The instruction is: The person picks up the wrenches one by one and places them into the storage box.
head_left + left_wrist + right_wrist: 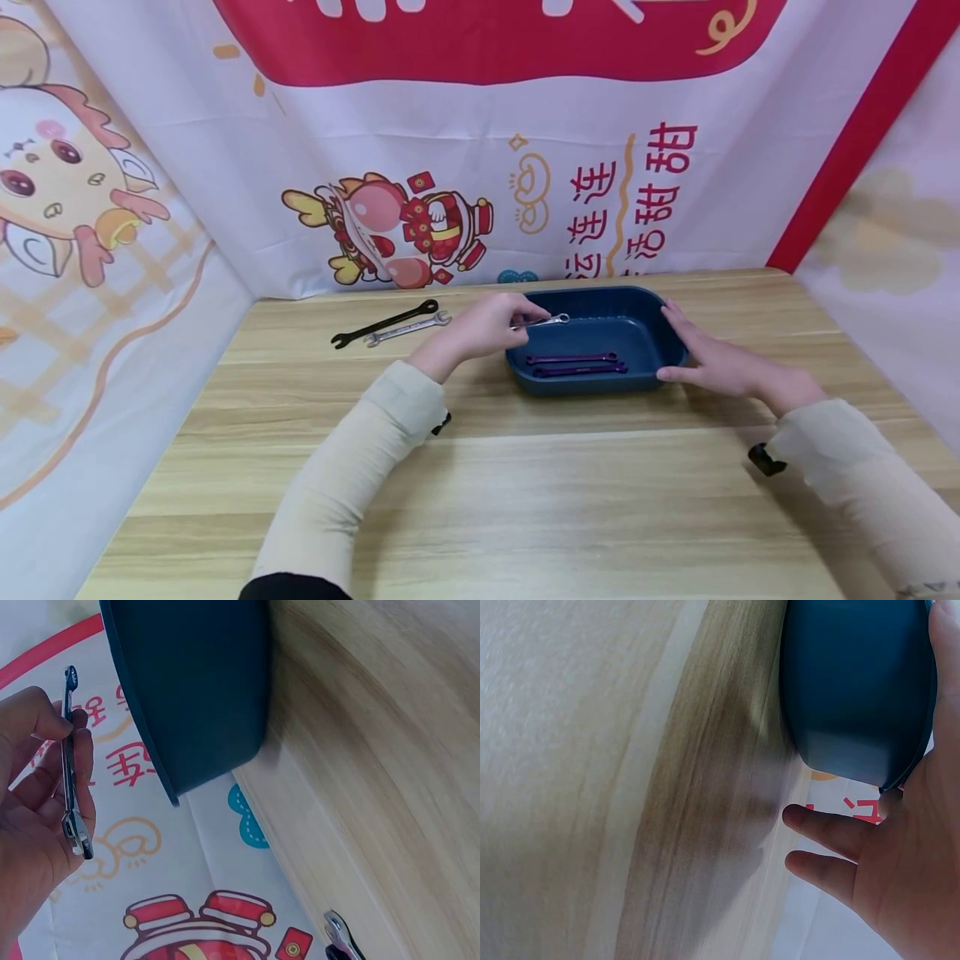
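Observation:
My left hand (pixel 491 325) pinches a small silver wrench (pixel 551 321) between thumb and fingers, over the left part of a dark blue bin (pixel 600 385). In the left wrist view the wrench (pixel 69 765) lies across the fingers, its ends sticking out past the thumb. Two purple wrenches (pixel 573 369) lie side by side on the bin's floor, near its front wall. At the bin's right end my right hand (pixel 712 362) touches the rim with outstretched fingers and thumb. The right wrist view shows two straight fingers (pixel 829 832) spread below the bin's wall (pixel 855 697).
Left of the bin, a black wrench (pixel 386 323) and a silver wrench (pixel 408 329) lie on the wooden table (pixel 510 500). A printed cloth (pixel 450 125) hangs right behind the table's back edge, with more cloth at both sides.

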Available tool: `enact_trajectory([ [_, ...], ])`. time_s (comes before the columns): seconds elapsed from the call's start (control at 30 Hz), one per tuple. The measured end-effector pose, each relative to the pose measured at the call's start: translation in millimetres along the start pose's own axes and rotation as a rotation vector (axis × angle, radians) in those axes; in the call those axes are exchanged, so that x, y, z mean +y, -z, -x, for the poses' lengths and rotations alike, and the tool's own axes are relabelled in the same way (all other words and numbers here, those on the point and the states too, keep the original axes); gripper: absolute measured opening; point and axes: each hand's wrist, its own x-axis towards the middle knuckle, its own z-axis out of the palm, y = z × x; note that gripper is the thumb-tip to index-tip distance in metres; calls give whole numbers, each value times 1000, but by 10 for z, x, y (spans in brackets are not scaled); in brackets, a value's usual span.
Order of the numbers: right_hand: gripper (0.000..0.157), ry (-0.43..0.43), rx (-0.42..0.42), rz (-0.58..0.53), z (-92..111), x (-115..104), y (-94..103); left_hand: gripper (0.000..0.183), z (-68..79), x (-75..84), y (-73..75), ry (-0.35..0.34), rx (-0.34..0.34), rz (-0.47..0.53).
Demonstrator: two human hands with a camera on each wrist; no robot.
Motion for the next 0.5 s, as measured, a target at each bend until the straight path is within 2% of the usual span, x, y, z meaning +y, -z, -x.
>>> enact_trajectory([
  [0.23,107,0,1,-6,5,15,-8,37,-101,60,-39,-21,-29,-11],
  [0.5,109,-8,-4,-11,-5,8,-3,38,-214,94,-127,-51,-18,-30],
])
